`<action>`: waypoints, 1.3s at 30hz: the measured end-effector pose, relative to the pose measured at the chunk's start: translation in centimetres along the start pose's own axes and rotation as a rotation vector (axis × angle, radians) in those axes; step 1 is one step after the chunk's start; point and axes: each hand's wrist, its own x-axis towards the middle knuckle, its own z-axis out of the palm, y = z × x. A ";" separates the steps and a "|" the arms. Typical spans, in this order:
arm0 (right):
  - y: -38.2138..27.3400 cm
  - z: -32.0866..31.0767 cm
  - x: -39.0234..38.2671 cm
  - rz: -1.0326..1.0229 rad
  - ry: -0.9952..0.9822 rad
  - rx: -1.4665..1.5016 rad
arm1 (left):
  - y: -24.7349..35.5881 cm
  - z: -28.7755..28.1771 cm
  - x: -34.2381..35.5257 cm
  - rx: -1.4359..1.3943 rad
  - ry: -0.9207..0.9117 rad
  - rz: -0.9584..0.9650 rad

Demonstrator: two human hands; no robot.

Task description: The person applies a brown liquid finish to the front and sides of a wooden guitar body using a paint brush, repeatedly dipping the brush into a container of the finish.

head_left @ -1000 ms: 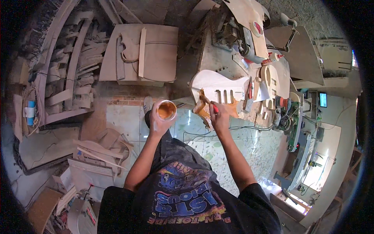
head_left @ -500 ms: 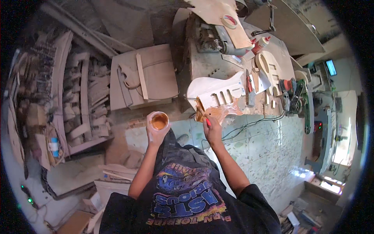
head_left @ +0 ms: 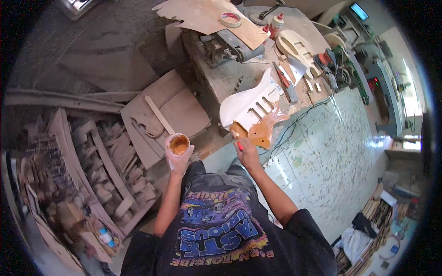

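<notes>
My left hand (head_left: pixel 176 161) is wrapped round a small round jar (head_left: pixel 171 149) that is open at the top. Inside it is an orange-brown liquid (head_left: pixel 180 145). In my right hand (head_left: pixel 249 157) is a brush with a red handle (head_left: pixel 240 146), its head against the near left edge of a guitar body (head_left: pixel 244 105). This body lies on the bench, overhanging its front edge. Pale wood shows on the far part, while a glossy orange-brown coat (head_left: pixel 261 131) covers the near part. Fingers and brush hide some of the near left corner.
On the workbench (head_left: pixel 216 85) lie a second guitar body (head_left: pixel 299 48), red-handled pliers (head_left: pixel 280 73), a tape roll (head_left: pixel 230 19), a glue bottle (head_left: pixel 276 26) and a power tool (head_left: pixel 324 64). Cables hang off the bench front. Wood offcuts (head_left: pixel 124 184) fill a rack at left, beside a dusty box (head_left: pixel 161 119).
My view has turned, so the bench sits further left and tilted. The brush stays at the body's near left edge, and more of the coated near end shows. My left hand still holds the jar.
</notes>
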 end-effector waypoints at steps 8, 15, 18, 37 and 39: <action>-1.4 2.3 -0.2 0.182 0.219 -0.131 | -2.2 -4.0 5.6 -0.066 -0.117 0.007; -4.1 4.2 -2.1 0.450 0.209 0.001 | -3.2 -5.4 8.0 -0.012 -0.253 0.045; -4.6 4.3 -0.9 0.311 0.352 -0.208 | -3.8 -5.4 8.6 -0.006 -0.299 0.081; -7.6 8.6 -2.5 0.588 0.532 0.036 | -2.9 -3.7 10.5 -0.016 -0.493 0.035; -7.3 7.4 -3.0 0.648 0.563 -0.004 | -2.8 -3.5 10.5 -0.023 -0.493 0.024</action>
